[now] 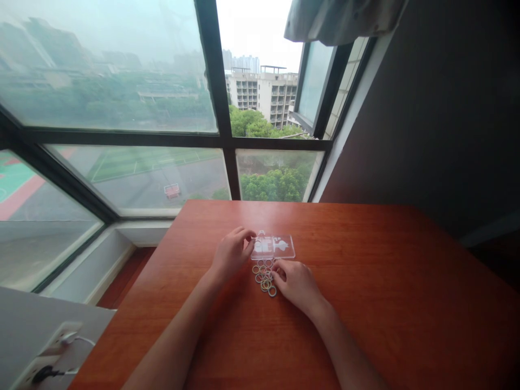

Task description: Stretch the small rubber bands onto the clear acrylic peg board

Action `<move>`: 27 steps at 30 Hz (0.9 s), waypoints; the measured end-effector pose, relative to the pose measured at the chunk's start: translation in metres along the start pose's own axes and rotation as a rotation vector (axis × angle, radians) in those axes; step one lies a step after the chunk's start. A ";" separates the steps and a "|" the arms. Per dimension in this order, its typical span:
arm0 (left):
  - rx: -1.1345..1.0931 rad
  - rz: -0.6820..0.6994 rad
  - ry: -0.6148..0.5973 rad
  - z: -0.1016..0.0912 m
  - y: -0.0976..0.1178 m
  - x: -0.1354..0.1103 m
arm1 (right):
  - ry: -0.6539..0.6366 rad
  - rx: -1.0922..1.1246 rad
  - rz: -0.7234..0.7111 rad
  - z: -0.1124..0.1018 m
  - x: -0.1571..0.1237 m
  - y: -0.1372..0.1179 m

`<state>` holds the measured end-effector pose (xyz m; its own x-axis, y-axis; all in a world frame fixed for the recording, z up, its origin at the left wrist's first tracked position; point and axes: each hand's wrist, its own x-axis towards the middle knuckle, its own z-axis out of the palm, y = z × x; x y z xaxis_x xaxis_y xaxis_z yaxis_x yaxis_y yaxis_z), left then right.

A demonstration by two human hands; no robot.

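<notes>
A clear plastic card holder (276,247) lies flat on the reddish wooden table (365,281). Just in front of it sits a small heap of several metal key rings (264,275). My left hand (232,253) rests at the holder's left edge, fingers curled with the tips touching that edge. My right hand (297,283) lies beside the rings on their right, its fingers bent and the fingertips pinched at the rings nearest the holder. Whether a ring is between those fingertips is too small to see.
The table stands against a large window (162,124) with dark frames; a dark wall (439,119) rises at the right. At lower left a white ledge holds a power strip (49,352) with a plugged-in cable. A curtain (337,19) hangs at the top.
</notes>
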<state>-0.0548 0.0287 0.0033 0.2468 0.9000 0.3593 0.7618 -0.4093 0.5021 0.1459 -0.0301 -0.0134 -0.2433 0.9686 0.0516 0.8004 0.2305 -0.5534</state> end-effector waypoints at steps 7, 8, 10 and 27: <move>-0.058 0.021 -0.043 0.000 0.006 -0.002 | 0.016 0.037 -0.008 0.003 0.001 0.002; -0.079 0.028 -0.057 0.000 0.007 -0.002 | 0.034 0.048 -0.005 0.003 0.002 0.003; -0.138 0.049 -0.102 0.000 0.012 -0.002 | 0.086 0.065 0.009 0.004 0.003 0.005; -0.253 0.094 -0.247 0.008 0.030 -0.007 | 0.292 0.163 -0.016 0.004 0.005 0.011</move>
<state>-0.0290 0.0117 0.0092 0.4696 0.8531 0.2276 0.5640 -0.4882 0.6660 0.1511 -0.0235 -0.0222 -0.0692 0.9563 0.2840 0.6937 0.2507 -0.6752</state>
